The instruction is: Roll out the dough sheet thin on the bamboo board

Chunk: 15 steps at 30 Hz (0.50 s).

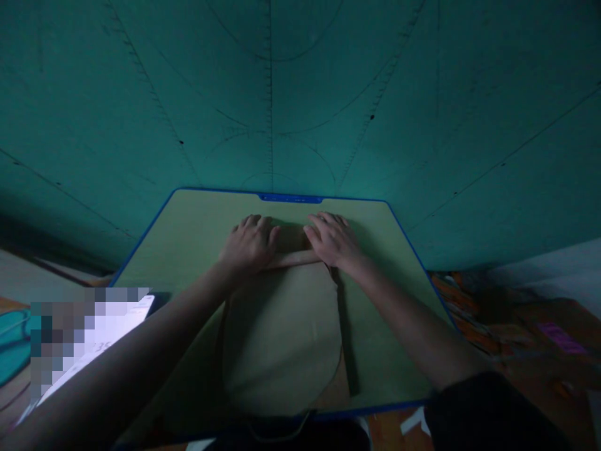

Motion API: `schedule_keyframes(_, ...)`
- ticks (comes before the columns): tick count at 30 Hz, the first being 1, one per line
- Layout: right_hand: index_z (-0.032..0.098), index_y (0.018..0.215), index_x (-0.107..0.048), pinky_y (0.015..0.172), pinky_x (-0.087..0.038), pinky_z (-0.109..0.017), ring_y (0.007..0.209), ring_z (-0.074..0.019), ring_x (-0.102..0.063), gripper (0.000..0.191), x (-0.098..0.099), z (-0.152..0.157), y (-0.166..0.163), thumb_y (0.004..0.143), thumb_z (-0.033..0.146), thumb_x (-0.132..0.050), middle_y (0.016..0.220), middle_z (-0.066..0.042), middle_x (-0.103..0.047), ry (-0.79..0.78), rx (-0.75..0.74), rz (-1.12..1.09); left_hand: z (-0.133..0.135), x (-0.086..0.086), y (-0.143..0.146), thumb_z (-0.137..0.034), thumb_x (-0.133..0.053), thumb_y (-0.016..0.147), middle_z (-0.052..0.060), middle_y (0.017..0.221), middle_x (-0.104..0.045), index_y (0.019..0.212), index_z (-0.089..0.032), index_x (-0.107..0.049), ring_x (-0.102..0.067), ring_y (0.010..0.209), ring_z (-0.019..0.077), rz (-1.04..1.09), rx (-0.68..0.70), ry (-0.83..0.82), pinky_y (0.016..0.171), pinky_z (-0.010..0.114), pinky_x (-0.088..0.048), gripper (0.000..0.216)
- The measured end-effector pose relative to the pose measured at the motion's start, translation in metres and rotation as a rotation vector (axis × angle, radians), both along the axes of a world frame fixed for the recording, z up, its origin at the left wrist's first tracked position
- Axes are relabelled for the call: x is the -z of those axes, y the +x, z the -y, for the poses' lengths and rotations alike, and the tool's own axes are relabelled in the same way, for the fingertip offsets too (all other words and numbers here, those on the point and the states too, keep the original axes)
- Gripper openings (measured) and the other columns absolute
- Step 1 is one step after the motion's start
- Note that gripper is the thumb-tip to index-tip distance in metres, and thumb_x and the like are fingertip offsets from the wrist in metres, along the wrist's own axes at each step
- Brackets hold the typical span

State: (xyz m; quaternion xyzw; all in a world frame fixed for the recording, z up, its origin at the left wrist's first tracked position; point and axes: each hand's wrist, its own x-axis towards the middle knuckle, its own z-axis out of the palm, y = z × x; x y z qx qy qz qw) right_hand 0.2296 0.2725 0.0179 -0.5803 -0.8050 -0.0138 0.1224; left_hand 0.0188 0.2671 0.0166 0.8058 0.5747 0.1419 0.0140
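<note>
A tan, rounded sheet of dough-like material (282, 332) lies on a pale green mat with a blue edge (188, 238). Across the sheet's far edge lies a wooden rolling pin (291, 258). My left hand (251, 241) rests on the pin's left part, palm down, fingers stretched forward. My right hand (331, 238) rests on its right part the same way, fingers spread flat. Both forearms reach in from the bottom corners, and the middle of the pin shows between the hands.
A large teal cutting mat with printed lines and arcs (300, 94) lies beyond the green mat. A lit screen (107, 338) sits at the left. Orange patterned cloth and a dark object (488, 407) are at the right.
</note>
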Motion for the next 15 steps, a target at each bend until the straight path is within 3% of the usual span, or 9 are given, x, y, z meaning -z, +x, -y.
schedule_keyframes(3, 0.016, 0.13, -0.065, 0.108, -0.04, -0.044, 0.123, -0.0286, -0.058, 0.044, -0.004, -0.004, -0.004, 0.105, 0.041, -0.038, 0.134, -0.015, -0.064, -0.004, 0.038, 0.005, -0.004, -0.006, 0.001, -0.038, -0.03, 0.104, 0.019, 0.115, -0.068, 0.113, -0.012, -0.064, -0.063, 0.11, 0.0323, 0.011, 0.01, 0.02, 0.093, 0.047, -0.051, 0.044)
schedule_keyframes(5, 0.015, 0.131, -0.064, 0.109, -0.039, -0.046, 0.124, -0.0298, -0.058, 0.045, -0.004, 0.01, -0.005, 0.105, 0.041, -0.039, 0.136, -0.016, -0.063, 0.025, 0.042, 0.024, 0.009, -0.008, 0.002, -0.037, -0.032, 0.104, 0.018, 0.116, -0.068, 0.111, -0.013, -0.065, -0.063, 0.111, 0.0317, 0.013, 0.038, 0.039, 0.095, 0.047, -0.051, 0.041)
schedule_keyframes(12, 0.014, 0.148, -0.052, 0.119, -0.03, -0.053, 0.143, -0.0324, -0.044, 0.053, 0.016, 0.108, 0.017, 0.105, 0.04, -0.033, 0.153, -0.018, -0.05, 0.127, -0.087, 0.066, 0.112, 0.016, 0.007, -0.048, -0.037, 0.103, 0.022, 0.15, -0.051, 0.141, -0.01, -0.05, -0.045, 0.141, 0.0384, -0.05, 0.171, 0.182, 0.114, 0.056, -0.036, 0.055)
schedule_keyframes(15, 0.012, 0.152, -0.046, 0.122, -0.028, -0.052, 0.147, -0.0317, -0.039, 0.057, 0.019, 0.126, 0.025, 0.105, 0.04, -0.033, 0.156, -0.017, -0.047, 0.125, -0.154, 0.071, 0.134, 0.018, 0.01, -0.054, -0.041, 0.101, 0.02, 0.152, -0.05, 0.147, -0.012, -0.045, -0.039, 0.145, 0.0406, -0.068, 0.192, 0.166, 0.117, 0.059, -0.031, 0.062)
